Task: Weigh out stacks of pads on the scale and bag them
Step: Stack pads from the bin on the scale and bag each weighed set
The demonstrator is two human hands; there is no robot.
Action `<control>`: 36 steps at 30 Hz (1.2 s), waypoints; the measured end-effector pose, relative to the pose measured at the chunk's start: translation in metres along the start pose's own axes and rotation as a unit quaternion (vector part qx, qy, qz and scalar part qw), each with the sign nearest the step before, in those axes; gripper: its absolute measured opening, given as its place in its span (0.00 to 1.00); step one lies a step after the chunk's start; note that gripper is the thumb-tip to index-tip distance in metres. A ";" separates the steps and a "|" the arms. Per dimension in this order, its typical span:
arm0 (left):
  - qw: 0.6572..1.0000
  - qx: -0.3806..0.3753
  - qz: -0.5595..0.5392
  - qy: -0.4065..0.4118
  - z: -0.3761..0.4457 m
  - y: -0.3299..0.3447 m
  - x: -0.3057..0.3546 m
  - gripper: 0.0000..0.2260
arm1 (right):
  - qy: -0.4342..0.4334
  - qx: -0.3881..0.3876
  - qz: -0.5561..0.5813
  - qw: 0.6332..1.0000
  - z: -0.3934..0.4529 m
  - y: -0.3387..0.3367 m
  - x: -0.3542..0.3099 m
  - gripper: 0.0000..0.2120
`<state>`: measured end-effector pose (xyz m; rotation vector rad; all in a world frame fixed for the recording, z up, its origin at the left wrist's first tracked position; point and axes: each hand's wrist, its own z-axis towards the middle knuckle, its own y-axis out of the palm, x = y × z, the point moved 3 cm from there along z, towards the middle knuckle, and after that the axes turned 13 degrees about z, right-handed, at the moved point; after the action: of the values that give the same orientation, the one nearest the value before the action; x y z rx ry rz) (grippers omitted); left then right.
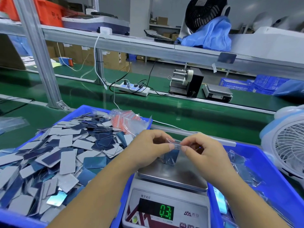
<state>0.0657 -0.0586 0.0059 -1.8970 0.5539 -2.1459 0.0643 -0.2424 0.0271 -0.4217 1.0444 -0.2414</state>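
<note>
Above the scale [171, 176], the left hand [148, 145] and right hand [204, 150] pinch the top edge of a clear zip bag [171, 153] holding dark pads. Each hand's fingers are curled, thumb and forefinger pressed on the bag. The display [156, 211] reads 0.3.

green bench [189, 112] | 2 blue bins [79, 111] | scale [167, 204] | white fan [286, 145]

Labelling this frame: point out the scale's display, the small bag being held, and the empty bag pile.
scale's display [156, 209], head view, dark screen.
small bag [171, 156], head view, lower body.
empty bag pile [126, 120], head view, red-striped tops.
</note>
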 end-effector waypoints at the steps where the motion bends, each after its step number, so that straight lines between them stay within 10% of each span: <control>1: 1.000 0.000 -0.008 -0.006 0.000 -0.001 0.000 0.04 | -0.005 0.003 0.007 1.000 0.000 0.000 -0.001 0.14; 15: 0.983 -0.012 -0.169 -0.074 0.000 0.000 0.000 0.07 | 0.046 0.011 0.238 0.970 0.002 0.001 0.008 0.11; 36: 0.999 0.017 -0.019 0.026 -0.002 0.006 0.007 0.08 | 0.066 -0.030 0.328 0.942 -0.001 0.016 0.010 0.11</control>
<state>0.0623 -0.0668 0.0095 -1.8531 0.4921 -2.2194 0.0677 -0.2324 0.0119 -0.0944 1.2685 0.3656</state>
